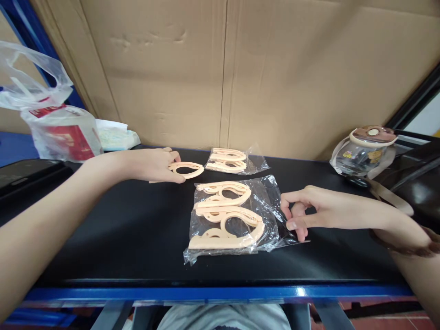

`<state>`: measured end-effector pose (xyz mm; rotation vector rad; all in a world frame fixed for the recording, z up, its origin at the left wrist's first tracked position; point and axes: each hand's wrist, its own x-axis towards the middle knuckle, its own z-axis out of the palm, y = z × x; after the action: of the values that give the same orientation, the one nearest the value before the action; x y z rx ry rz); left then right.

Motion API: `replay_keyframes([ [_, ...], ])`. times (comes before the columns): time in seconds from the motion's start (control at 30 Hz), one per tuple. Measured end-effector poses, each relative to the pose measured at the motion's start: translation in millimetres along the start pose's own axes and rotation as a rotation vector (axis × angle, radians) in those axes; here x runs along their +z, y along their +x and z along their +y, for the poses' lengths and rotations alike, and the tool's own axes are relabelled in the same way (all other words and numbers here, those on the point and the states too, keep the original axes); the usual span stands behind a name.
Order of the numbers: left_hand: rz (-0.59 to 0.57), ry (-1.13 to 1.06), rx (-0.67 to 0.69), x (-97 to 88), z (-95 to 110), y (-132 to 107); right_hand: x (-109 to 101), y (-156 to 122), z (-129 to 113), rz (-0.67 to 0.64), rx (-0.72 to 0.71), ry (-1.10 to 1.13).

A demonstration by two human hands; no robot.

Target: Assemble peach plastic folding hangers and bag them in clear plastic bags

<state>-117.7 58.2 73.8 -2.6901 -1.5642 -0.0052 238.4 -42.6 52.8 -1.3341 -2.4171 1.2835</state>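
Observation:
My left hand (160, 166) is closed round a folded cream plastic hanger (195, 172), whose looped end sticks out to the right. It is at the table's left middle, beside a small clear bag of similar folded hangers (228, 159). In front lies a larger clear plastic bag (270, 220) with several folded folding hangers (237, 201) inside, side by side. My right hand (302, 213) is at the bag's right end, thumb and fingers curled together on the loose plastic edge. Its fingertips partly cover that edge.
A black tabletop (120, 238) with a blue front edge lies under everything. At the left stand a white plastic carrier bag (68, 133), a tissue pack (117, 136) and a dark flat device (29, 172). A clear lidded jug (362, 151) and a black bag (415, 183) are right; cardboard (268, 73) walls the back.

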Motion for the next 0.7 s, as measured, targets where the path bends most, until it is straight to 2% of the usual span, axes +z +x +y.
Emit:
replay_keyframes([
  [0.07, -0.073, 0.061, -0.031, -3.7, 6.6, 1.1, 0.2, -1.7, -2.7, -0.044, 0.021, 0.032],
  [0.1, -0.065, 0.067, -0.023, -4.5, 9.9, 1.6, 0.2, -2.7, -4.2, -0.072, 0.030, 0.056],
  [0.17, 0.013, 0.050, 0.014, -4.0, 16.5, 2.0, 0.3, -4.0, -6.7, -0.108, 0.039, 0.098],
  [0.23, 0.108, 0.038, 0.063, -1.4, 24.0, 2.0, 0.8, -3.7, -8.2, -0.073, 0.022, 0.117],
  [0.3, 0.188, 0.027, 0.123, 2.0, 34.0, 1.4, 2.6, -1.2, -8.4, 0.084, -0.040, 0.092],
  [0.43, 0.277, -0.023, 0.282, 9.4, 64.2, -4.1, 11.2, 8.9, -7.5, 0.630, -0.276, -0.185],
  [0.5, 0.328, -0.068, 0.402, 14.2, 81.3, -9.3, 17.6, 13.9, -8.6, 0.753, -0.394, -0.352],
  [0.6, 0.379, -0.122, 0.543, 23.0, 101.5, -17.0, 26.5, 17.4, -12.6, 0.668, -0.487, -0.451],
  [0.7, 0.394, -0.146, 0.595, 30.6, 110.6, -20.9, 30.6, 16.1, -15.4, 0.597, -0.481, -0.458],
])
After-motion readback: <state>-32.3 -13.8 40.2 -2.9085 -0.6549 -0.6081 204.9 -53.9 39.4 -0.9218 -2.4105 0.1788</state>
